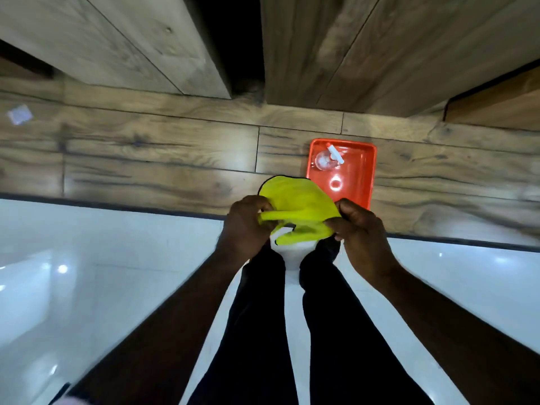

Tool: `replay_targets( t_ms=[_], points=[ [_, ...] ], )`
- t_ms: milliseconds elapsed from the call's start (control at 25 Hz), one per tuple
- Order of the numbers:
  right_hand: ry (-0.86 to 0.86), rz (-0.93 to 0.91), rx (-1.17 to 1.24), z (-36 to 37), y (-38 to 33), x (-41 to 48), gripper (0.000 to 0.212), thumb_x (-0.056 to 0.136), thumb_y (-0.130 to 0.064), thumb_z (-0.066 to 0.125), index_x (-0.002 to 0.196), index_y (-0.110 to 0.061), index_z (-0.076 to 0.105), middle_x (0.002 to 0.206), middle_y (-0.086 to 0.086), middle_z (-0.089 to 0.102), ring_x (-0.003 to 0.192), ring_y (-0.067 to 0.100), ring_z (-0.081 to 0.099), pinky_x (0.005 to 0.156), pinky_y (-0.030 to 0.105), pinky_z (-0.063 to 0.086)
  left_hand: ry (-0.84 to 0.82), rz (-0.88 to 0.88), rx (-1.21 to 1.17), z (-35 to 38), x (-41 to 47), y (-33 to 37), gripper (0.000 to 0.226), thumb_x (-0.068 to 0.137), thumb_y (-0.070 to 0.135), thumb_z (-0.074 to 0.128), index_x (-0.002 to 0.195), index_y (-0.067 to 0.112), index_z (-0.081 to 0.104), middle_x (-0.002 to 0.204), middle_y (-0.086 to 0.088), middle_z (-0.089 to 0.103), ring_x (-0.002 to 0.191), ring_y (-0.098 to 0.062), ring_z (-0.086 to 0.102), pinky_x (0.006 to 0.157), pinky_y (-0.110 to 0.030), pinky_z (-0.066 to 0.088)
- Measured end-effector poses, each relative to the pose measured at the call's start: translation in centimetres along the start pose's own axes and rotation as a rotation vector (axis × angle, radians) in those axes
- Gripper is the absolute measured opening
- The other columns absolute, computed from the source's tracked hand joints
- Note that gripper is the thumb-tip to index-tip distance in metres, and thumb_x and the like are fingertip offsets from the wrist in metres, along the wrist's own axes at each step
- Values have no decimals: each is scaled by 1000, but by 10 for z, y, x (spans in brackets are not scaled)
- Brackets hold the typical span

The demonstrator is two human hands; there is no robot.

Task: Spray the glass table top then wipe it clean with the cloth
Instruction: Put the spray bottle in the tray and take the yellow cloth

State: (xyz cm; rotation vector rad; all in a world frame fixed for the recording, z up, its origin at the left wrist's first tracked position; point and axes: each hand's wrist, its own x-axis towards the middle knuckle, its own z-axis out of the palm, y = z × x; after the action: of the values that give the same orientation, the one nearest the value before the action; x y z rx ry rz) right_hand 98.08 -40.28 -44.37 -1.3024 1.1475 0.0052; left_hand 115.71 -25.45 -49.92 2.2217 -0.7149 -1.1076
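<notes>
our left hand (245,226) pinches a rolled fold of the bright yellow soft cloth (295,200), fingers curled round it. our right hand (362,235) grips the opposite edge, thumb and fingers closed on the fabric. so both hands are clamped on the cloth, which sits crumpled and stretched between them over the near edge of the table. its dark-trimmed border shows at twelve o'clock of the hands, and a lower flap hangs at six o'clock between the wrists.

at one o'clock from the cloth lies the orange rectangular plastic tray (369,162), flat on the glossy wood-grain glass table top (146,153). the cloth covers the tray's near left corner in our view; we cannot tell whether the two touch. at eleven o'clock within the tray stands the clear plastic spray bottle (323,162) with a white nozzle, seen from above. a bright ring of light reflects off the tray floor at six o'clock of the bottle.

the table top runs from nine to three o'clock, with a dark strip along its near edge. far out at ten o'clock a small pale square patch (19,114) lies on it; we cannot tell what it is. at twelve o'clock rise wood-grain panels (117,39) split by a dark gap. at six o'clock our legs in dark trousers (263,317) stand on the white glossy floor (87,273).
</notes>
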Motion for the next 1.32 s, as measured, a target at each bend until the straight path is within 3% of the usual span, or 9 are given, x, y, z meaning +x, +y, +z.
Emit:
replay_targets(
  t_ms=[120, 240, 400, 560, 680, 840, 1120, 1240, 1320],
  points=[
    [25, -82, -204, -25, -36, -44, 20, 79, -31, 68, 84, -12, 71, 83, 19, 63, 80, 21, 58, 77, 42, 42, 50, -47, -41, -70, -55, 35, 12, 88, 24, 81, 90, 17, 71, 77, 2, 69, 67, -3, 61, 63, -23, 42],
    [10, -263, -626, -38, -75, -81, 19, 85, -20, 79, 103, -14, 78, 101, 8, 68, 102, 30, 69, 84, 25, 38, 160, 52, -127, -137, -116, 91, 19, 85, 36, 78, 87, 20, 68, 69, 0, 64, 61, -6, 53, 62, -30, 42],
    [-302, -624, -670, 8, -150, -124, 96, 71, -34, 97, 156, -29, 51, 147, -10, 56, 135, 7, 50, 113, 18, 38, 88, 234, -38, -178, -193, 172, 34, 90, 29, 80, 70, 29, 52, 62, 9, 48, 59, -2, 44, 59, -25, 39],
    [-686, -848, -546, 56, -216, -164, 53, 68, -33, 102, 114, -33, 75, 102, -11, 82, 95, 7, 77, 87, 40, 63, 318, 163, -247, -177, -272, 196, 25, 92, 32, 76, 80, 16, 60, 69, -4, 57, 67, -12, 55, 64, -38, 53],
    [-803, -965, -496, 88, -235, -212, 22, 74, -32, 93, 89, -41, 80, 77, -9, 78, 72, 5, 71, 68, 38, 60, 610, 11, -443, -181, -353, 173, 33, 78, 30, 92, 92, 15, 65, 76, 0, 63, 66, -8, 58, 61, -24, 50],
    [-953, -1075, -430, 145, -253, -293, 25, 80, -20, 96, 93, -37, 83, 88, -10, 83, 83, 12, 80, 78, 39, 65, 747, -110, -471, -152, -472, 115, 47, 73, 31, 95, 112, 29, 71, 100, 12, 78, 91, -6, 74, 80, -30, 59],
    [-1328, -1100, -492, 280, -253, -432, 23, 82, -23, 86, 104, -18, 80, 95, -5, 84, 86, 10, 79, 73, 21, 61, 1589, -171, -788, -112, -635, 22, 21, 84, 29, 79, 104, 22, 76, 89, -6, 81, 83, -19, 74, 80, -47, 60],
    [-1478, -1124, -503, 348, -213, -500, 31, 77, -23, 84, 107, -26, 77, 95, -10, 82, 81, 2, 75, 68, 20, 61, 1920, -213, -761, -106, -702, -23, 31, 86, 30, 75, 114, 37, 63, 89, -6, 80, 79, -36, 75, 74, -52, 62],
    [-1571, -1147, -516, 390, -185, -546, 30, 80, -14, 85, 99, -36, 78, 93, -5, 80, 79, 3, 74, 66, 21, 58, 2033, -280, -652, -103, -753, -55, 30, 89, 24, 71, 110, 40, 56, 95, 6, 76, 72, -24, 72, 67, -41, 58]
  ],
)
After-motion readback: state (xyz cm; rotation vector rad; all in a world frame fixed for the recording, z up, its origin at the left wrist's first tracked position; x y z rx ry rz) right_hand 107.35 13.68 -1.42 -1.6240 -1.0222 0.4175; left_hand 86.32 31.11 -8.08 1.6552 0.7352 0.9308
